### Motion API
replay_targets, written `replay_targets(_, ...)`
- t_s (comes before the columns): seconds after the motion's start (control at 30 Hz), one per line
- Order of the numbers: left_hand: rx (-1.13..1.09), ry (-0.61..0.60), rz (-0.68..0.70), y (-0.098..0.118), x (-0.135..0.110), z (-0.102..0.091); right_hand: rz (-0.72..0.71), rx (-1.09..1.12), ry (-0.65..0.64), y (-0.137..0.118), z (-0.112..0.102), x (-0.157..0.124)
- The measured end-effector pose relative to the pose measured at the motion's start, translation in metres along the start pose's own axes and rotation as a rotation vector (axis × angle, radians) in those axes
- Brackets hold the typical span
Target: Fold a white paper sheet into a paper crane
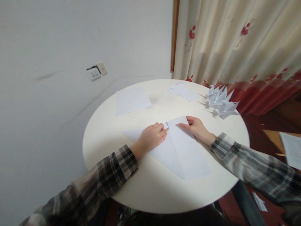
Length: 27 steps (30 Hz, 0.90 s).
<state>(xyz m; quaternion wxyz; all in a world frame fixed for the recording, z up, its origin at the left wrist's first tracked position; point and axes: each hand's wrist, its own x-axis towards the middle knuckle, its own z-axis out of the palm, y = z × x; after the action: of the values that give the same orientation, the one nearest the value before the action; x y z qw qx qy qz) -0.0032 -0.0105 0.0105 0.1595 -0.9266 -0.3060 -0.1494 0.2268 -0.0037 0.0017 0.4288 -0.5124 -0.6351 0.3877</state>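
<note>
A white sheet of paper [188, 152] lies before me with a flap folded over along a slanting crease. My left hand [154, 136] rests on its left part, fingers curled and pressed together, thumb and fingertips at the edge of the flap. At the top right corner, my right hand [194, 126] grips the paper with the thumb on top and the other fingers around the far edge. Part of the sheet is hidden beneath the left hand.
The paper is on a round white table [164, 197]. Another white sheet [133, 99] lies at the back left, and small paper pieces [183, 91] at the back. Several folded paper cranes [221, 102] stand at the right edge. A wall socket [93, 73] and a curtain [225, 40] are beyond.
</note>
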Motion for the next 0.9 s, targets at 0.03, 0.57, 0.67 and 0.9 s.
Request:
replay_targets(0.03,-0.007,0.005,0.017,0.000,0.000,0.000,0.003,-0.008,-0.004,0.000,0.000,0.000)
replay_targets(0.57,0.034,-0.007,0.109,0.001,0.003,-0.001,0.006,0.056,-0.077,0.004,-0.002,-0.001)
replay_targets(0.67,0.037,0.019,0.104,0.000,0.002,0.000,0.000,0.041,-0.067,0.003,-0.002,-0.002)
replay_targets(0.9,0.023,0.028,0.126,0.000,0.000,0.002,-0.040,-0.144,-0.003,-0.005,-0.002,-0.006)
